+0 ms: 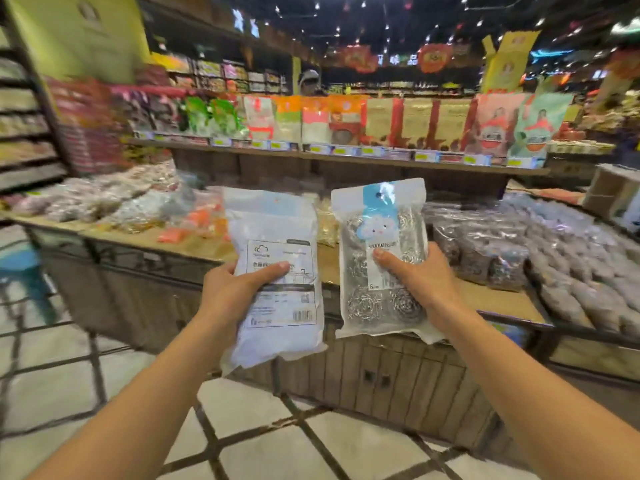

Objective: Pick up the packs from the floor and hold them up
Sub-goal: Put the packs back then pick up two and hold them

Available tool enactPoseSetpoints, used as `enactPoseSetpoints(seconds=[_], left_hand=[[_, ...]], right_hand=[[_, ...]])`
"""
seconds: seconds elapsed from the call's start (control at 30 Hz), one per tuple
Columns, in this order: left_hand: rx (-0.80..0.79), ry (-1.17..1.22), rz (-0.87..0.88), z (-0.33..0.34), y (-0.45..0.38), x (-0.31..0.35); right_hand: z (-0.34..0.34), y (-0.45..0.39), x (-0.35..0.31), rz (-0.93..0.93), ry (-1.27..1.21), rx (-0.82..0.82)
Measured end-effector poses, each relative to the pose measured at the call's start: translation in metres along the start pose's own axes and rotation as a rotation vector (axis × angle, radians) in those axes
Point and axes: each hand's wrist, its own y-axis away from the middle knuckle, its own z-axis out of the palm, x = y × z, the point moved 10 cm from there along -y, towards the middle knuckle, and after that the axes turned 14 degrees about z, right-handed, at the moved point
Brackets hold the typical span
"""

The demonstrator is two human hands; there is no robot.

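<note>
Two packs were held up side by side in the middle of the frame, clear of the tiled floor (270, 441) and apart from each other. The left hand (239, 289) gripped the white pack (273, 271) at its left edge, thumb curled across the front and pressing just above a printed panel; that face carried a small cloud logo, lines of fine print too small to read, and a barcode at its lower right. The right hand (422, 282) gripped the clear pack (381, 258) from its right side, thumb pinching the front over a white strip. Through the clear film showed coiled steel scourers, and a blue header card with a cartoon cloud face ran down from the hang hole; below it stood a brand word that seemed to read "yunlei", though blur left that uncertain, and a "6" lay near the thumb. Both packs stood nearly upright, each tilted a little to the left. Behind them, across the centre of the frame, ran a wooden display counter (398, 386) heaped with bagged goods, and a shelf (329, 155) of coloured pouches with yellow price tags crossed the upper half, its writing blurred.
</note>
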Motion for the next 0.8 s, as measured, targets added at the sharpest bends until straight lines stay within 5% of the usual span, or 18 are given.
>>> enactPoseSetpoints(seconds=[0.33,0.8], left_hand=[[0.379,-0.023,-0.012,-0.242,-0.064,-0.02],[0.734,-0.072,-0.029,-0.473,-0.204,-0.016]], right_hand=[[0.305,-0.016,-0.059,-0.029,-0.037,-0.395],[0.672,-0.059,-0.144,-0.075,-0.007,-0.821]])
